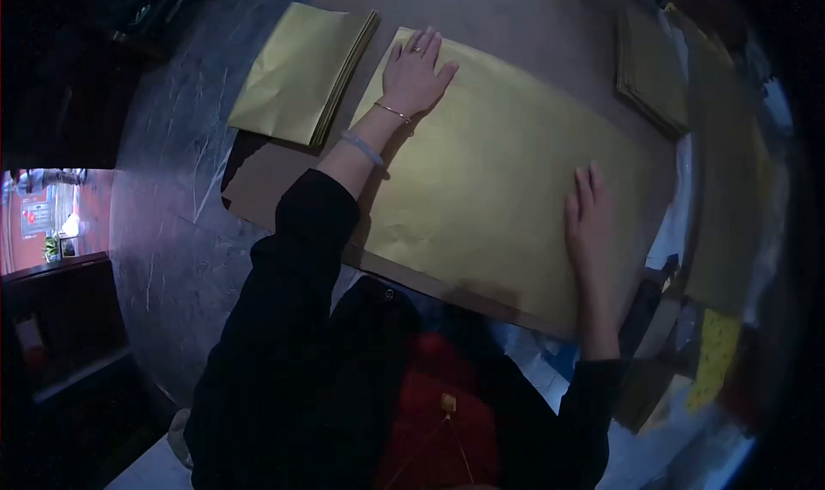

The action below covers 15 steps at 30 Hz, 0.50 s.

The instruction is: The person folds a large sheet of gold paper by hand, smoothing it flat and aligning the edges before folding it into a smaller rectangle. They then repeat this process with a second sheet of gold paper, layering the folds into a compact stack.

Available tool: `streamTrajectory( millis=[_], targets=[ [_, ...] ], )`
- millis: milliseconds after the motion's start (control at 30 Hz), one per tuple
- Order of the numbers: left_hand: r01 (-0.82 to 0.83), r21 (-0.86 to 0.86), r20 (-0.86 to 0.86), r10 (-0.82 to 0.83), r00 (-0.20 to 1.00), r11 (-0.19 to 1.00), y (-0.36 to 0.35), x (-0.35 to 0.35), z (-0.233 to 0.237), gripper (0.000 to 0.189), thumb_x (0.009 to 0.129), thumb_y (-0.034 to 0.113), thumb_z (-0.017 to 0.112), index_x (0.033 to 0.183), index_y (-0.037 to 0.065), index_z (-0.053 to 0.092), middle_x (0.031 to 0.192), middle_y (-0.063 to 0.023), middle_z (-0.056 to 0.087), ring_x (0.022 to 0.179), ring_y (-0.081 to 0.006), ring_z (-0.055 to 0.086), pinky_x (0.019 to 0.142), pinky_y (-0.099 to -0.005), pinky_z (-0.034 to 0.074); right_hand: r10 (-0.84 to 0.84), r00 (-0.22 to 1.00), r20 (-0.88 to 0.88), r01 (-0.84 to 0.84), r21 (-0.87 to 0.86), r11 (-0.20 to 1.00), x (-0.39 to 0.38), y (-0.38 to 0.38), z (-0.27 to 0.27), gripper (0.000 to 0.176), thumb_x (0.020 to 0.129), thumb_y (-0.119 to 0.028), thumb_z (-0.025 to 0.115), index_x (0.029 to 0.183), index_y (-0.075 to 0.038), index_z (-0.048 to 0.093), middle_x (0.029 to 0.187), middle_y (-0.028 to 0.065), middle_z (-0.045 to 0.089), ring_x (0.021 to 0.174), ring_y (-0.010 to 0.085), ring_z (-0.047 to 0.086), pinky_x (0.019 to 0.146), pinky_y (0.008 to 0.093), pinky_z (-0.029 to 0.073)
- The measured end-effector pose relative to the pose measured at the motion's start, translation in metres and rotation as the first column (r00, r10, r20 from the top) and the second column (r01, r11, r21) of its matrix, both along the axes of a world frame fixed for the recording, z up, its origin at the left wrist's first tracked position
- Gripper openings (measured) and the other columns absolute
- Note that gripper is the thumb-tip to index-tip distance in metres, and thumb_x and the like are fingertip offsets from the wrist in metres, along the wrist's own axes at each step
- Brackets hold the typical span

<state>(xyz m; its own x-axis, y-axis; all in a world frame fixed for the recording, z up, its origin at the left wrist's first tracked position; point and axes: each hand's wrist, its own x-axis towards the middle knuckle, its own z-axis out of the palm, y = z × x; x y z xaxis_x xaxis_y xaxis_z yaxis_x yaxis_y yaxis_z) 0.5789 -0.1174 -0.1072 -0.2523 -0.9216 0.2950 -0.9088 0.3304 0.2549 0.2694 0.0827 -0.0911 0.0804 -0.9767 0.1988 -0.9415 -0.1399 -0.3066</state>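
sheet (498, 189) on board (258, 189), stack (296, 73) left

Free room: middle of the large flat gold paper sheet (498, 172) between left hand (417, 73) and right hand (589, 219), plus glossy grey tabletop (163, 215) at left. Obstacles: stack of folded gold sheets (301, 73) far left, second gold stack (653, 69) far right, yellow paper clutter (713, 353) near right.

Gold sheet (490, 181) partly under left hand (415, 76)

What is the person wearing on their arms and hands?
Both arms have long black sleeves. The left hand has a ring on one finger, with a thin gold bangle and a pale bracelet at the wrist. The right hand looks bare.
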Motion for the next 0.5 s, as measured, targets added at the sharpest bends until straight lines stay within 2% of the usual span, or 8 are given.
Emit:
streamTrajectory(
  millis=[100, 200, 300, 367, 400, 467, 500],
  targets=[
    [-0.052, 0.030, 0.052, 0.051, 0.997, 0.998, -0.008, 0.023, -0.001, 0.070, 0.091, 0.053, 0.035, 0.142, 0.005, 0.032, 0.149, -0.0096, 0.028, 0.139, -0.0257, 0.023, 0.113, -0.0447, 0.017, 0.005, 1.000, 0.003, -0.004, -0.047, 0.999, -0.004, 0.000, -0.002, 0.042, 0.094, -0.023, 0.047, 0.134, -0.009, 0.044, 0.146, 0.0129, 0.032, 0.134, 0.0303, 0.031, 0.111, 0.0465, 0.022],
    [-0.066, 0.024, 0.084, 0.064, 0.994, 0.998, -0.007, 0.022, -0.002, 0.069, 0.092, 0.052, 0.034, 0.142, 0.005, 0.031, 0.150, -0.0095, 0.027, 0.140, -0.0261, 0.021, 0.114, -0.0442, 0.016, -0.015, 1.000, 0.002, 0.015, -0.015, 1.000, 0.000, 0.001, 0.004, 0.042, 0.094, -0.024, 0.048, 0.133, -0.010, 0.045, 0.145, 0.0126, 0.033, 0.133, 0.0312, 0.032, 0.111, 0.0462, 0.023],
    [-0.074, 0.030, 0.097, 0.071, 0.993, 0.997, -0.006, 0.019, 0.000, 0.069, 0.092, 0.052, 0.033, 0.142, 0.005, 0.030, 0.150, -0.0093, 0.027, 0.140, -0.0254, 0.021, 0.114, -0.0434, 0.015, -0.105, 0.991, -0.083, 0.110, 0.063, 0.992, 0.015, -0.008, 0.020, 0.041, 0.093, -0.025, 0.048, 0.131, -0.007, 0.046, 0.142, 0.0150, 0.036, 0.130, 0.0324, 0.035, 0.109, 0.0464, 0.025],
    [-0.077, 0.041, 0.111, 0.072, 0.991, 0.996, -0.004, 0.018, 0.005, 0.069, 0.092, 0.052, 0.033, 0.143, 0.005, 0.030, 0.150, -0.0089, 0.027, 0.140, -0.0249, 0.021, 0.114, -0.0430, 0.016, -0.083, 0.991, 0.102, 0.087, -0.037, 0.996, 0.044, -0.034, 0.029, 0.041, 0.094, -0.025, 0.046, 0.128, -0.003, 0.046, 0.138, 0.0178, 0.040, 0.128, 0.0327, 0.038, 0.108, 0.0470, 0.027],
    [-0.077, 0.021, 0.124, 0.074, 0.990, 0.997, -0.005, 0.018, 0.004, 0.069, 0.092, 0.052, 0.033, 0.143, 0.005, 0.030, 0.150, -0.0090, 0.027, 0.139, -0.0251, 0.022, 0.114, -0.0430, 0.016, 0.001, 0.985, 0.170, 0.015, -0.089, 0.996, 0.069, -0.052, 0.043, 0.041, 0.094, -0.025, 0.042, 0.127, 0.000, 0.046, 0.135, 0.0194, 0.043, 0.126, 0.0330, 0.040, 0.106, 0.0478, 0.028],
    [-0.063, 0.003, 0.088, 0.062, 0.994, 0.998, -0.006, 0.017, 0.002, 0.069, 0.092, 0.053, 0.033, 0.142, 0.005, 0.030, 0.149, -0.0096, 0.028, 0.139, -0.0257, 0.023, 0.114, -0.0435, 0.015, 0.058, 0.985, 0.165, -0.031, -0.158, 0.987, 0.107, -0.091, 0.030, 0.042, 0.095, -0.024, 0.040, 0.128, 0.002, 0.044, 0.135, 0.0194, 0.043, 0.129, 0.0317, 0.037, 0.107, 0.0467, 0.029],
    [-0.067, 0.012, 0.102, 0.065, 0.993, 0.998, -0.007, 0.019, 0.002, 0.069, 0.092, 0.052, 0.034, 0.142, 0.005, 0.031, 0.149, -0.0096, 0.028, 0.139, -0.0256, 0.023, 0.114, -0.0436, 0.016, 0.126, 0.983, 0.134, -0.111, -0.116, 0.987, 0.134, -0.107, 0.038, 0.042, 0.096, -0.024, 0.038, 0.128, 0.002, 0.044, 0.137, 0.0178, 0.041, 0.132, 0.0306, 0.034, 0.107, 0.0477, 0.027]
  ],
)
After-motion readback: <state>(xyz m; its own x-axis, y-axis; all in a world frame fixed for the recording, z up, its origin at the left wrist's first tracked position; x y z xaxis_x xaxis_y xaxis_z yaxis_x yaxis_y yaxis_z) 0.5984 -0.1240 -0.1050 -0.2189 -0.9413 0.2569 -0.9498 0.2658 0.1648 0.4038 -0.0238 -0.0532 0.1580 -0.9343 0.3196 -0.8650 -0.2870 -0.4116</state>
